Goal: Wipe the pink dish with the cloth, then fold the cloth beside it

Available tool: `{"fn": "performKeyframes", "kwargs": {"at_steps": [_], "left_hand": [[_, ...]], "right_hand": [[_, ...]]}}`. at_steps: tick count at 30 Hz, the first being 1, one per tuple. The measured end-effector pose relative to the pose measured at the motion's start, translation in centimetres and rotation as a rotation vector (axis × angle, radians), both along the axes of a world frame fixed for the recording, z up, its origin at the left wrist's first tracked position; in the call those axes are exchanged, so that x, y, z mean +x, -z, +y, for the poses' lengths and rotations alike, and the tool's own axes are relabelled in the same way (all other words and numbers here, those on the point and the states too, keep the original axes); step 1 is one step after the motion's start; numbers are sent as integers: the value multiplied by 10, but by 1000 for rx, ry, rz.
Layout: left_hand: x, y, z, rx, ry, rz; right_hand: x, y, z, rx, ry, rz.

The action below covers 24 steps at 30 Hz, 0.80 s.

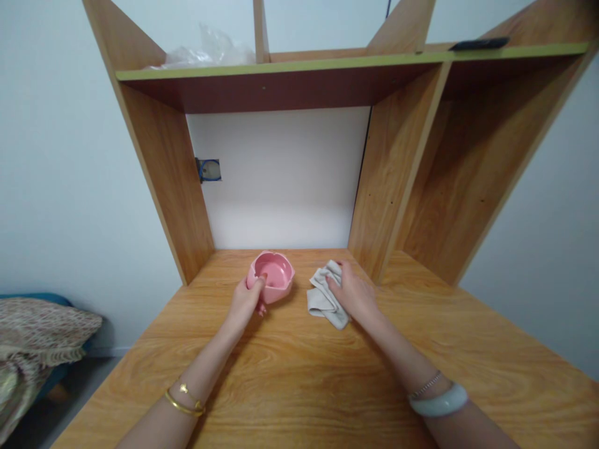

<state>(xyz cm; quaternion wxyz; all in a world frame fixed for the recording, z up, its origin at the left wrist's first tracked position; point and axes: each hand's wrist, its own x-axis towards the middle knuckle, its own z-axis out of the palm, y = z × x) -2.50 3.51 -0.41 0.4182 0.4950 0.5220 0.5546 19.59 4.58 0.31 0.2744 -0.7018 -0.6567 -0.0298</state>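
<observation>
My left hand [246, 301] grips a pink ashtray [275, 274] by its near left side, thumb over the rim and fingers beneath. The ashtray has notches in its rim and is tilted a little toward me, above the wooden desk [290, 386]. To the right, my right hand [353, 290] is closed on a crumpled light grey cloth [326, 293], whose folds hang loose on the left side. A gap separates the cloth from the ashtray.
Wooden side panels and a shelf [290, 87] frame the back of the desk. On the shelf lie a clear plastic bag [208, 53] and a dark flat object [480, 44]. An uncovered wall socket box [209, 170] shows at left. A patterned blanket [42, 330] covers a blue seat at lower left.
</observation>
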Motion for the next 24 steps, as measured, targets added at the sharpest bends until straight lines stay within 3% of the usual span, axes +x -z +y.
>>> {"fn": "performKeyframes", "kwargs": {"at_steps": [3, 8, 15, 21, 24], "left_hand": [[0, 2, 0, 18, 30, -93], [3, 2, -1, 44, 28, -127], [3, -2, -2, 111, 3, -107], [5, -2, -4, 108, 11, -100], [7, -1, -4, 96, 34, -120]], "right_hand": [[16, 5, 10, -75, 14, -4], [25, 15, 20, -204, -101, 130], [-5, 26, 11, -269, -464, 346], [-38, 29, -5, -476, -769, 620], [-45, 25, -6, -331, -749, 598]]}}
